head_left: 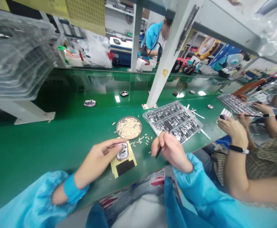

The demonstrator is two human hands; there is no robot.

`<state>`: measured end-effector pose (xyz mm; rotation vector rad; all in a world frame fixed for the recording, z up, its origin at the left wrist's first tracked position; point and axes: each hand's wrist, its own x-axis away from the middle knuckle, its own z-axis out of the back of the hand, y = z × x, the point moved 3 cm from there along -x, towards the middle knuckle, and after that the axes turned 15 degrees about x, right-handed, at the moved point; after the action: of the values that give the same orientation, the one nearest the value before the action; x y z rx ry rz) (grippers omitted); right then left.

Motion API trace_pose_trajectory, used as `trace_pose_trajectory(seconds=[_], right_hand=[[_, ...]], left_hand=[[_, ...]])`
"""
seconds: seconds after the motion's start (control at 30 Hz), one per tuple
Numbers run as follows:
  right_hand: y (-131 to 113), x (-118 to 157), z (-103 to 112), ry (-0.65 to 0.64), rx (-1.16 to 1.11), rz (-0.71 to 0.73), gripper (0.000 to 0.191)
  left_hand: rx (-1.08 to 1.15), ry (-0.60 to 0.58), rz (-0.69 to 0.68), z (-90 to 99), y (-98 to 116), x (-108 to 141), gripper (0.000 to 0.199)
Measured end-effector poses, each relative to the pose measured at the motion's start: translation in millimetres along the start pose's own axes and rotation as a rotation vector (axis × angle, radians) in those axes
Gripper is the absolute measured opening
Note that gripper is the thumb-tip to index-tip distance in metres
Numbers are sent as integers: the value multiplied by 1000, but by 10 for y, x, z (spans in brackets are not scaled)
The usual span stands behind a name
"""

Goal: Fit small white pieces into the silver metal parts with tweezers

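Note:
My left hand [102,158] is closed on a small silver-grey device part [122,151], which lies over a yellow sheet [127,155] with a black rectangle. Beyond it stands a round dish [129,127] heaped with tiny beige pieces; several more are scattered to its right. My right hand [168,147] is raised above the table's near edge, fingers curled round a thin dark tool [158,152], whose tip is blurred. Behind the right hand is a clear compartment tray [173,120] filled with black and silver parts.
A white post [162,63] rises behind the tray. Small devices [90,103] sit along the green table [58,139]. Stacked clear trays [15,57] stand at the far left. Co-workers' hands [233,129] are at the right; another person [152,36] works behind the shelf.

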<state>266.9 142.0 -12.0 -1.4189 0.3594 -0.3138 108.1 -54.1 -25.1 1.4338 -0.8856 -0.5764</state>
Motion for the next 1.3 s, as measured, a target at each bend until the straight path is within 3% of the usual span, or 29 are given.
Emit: trace_pose_trajectory(seconds=[0.1,0.13,0.2,0.37,0.57,0.67,0.83,1.03,1.17,1.3], right_hand=[[-129,-369,562,359,620,105,40],[-135,-532,719,423,851,100,37],[-62,-873,947,367,1204,-11,28],[104,-1338,1113,216,1289,-58,22],[59,-1246,1061,246,1332,-2,19],[-9,-1099,1000,301,1305,28,19],[-168,-806,716,344,956,150,23],[-179,-465,104,86,542,50,25],[-149,-221,-258,0,460,34,21],[-75,-87,-470,-111,354,26,18]], left_hand=[[173,-38,5,-14,-49,-2,43],[204,-42,-7,-14,-70,-8,44],[206,-34,-17,-5,-109,-24,46],[59,-13,43,14,-102,-61,40],[109,-8,49,-9,-57,-49,37],[102,28,67,-17,-86,-31,39],[63,36,31,-48,-71,-1,35],[168,17,94,-82,-71,12,35],[253,35,128,-84,-81,-8,37],[272,65,90,-67,-27,-16,42]])
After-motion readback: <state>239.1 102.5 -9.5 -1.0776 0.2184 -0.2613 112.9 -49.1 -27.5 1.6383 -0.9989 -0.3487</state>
